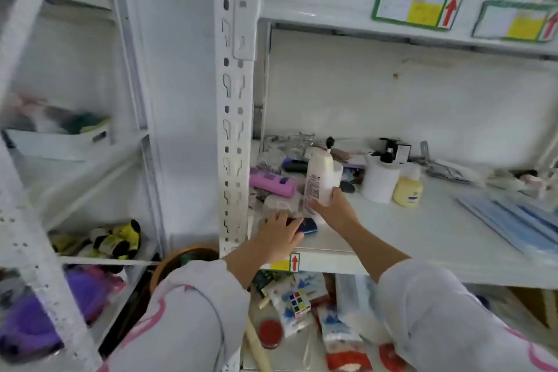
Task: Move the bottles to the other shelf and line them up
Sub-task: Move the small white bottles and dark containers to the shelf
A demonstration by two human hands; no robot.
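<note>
My right hand (333, 210) grips the lower end of a tall white pump bottle (320, 178) with a black pump head, held upright and slightly tilted above the white shelf (392, 229). My left hand (279, 231) rests flat near the shelf's front left corner, fingers over a small dark blue object (309, 225). Further right on the shelf stand a squat white pump bottle (381, 181) and a small yellow bottle (408, 189), side by side. A pink-purple bottle (271, 183) lies on its side at the left.
A white upright post (237, 130) stands just left of my hands. Glass jars and clutter (297, 145) fill the shelf's back left. Blue folders (519, 223) lie at the right. A lower shelf holds packets and a puzzle cube (299, 303). The left rack holds a white bin (60, 142).
</note>
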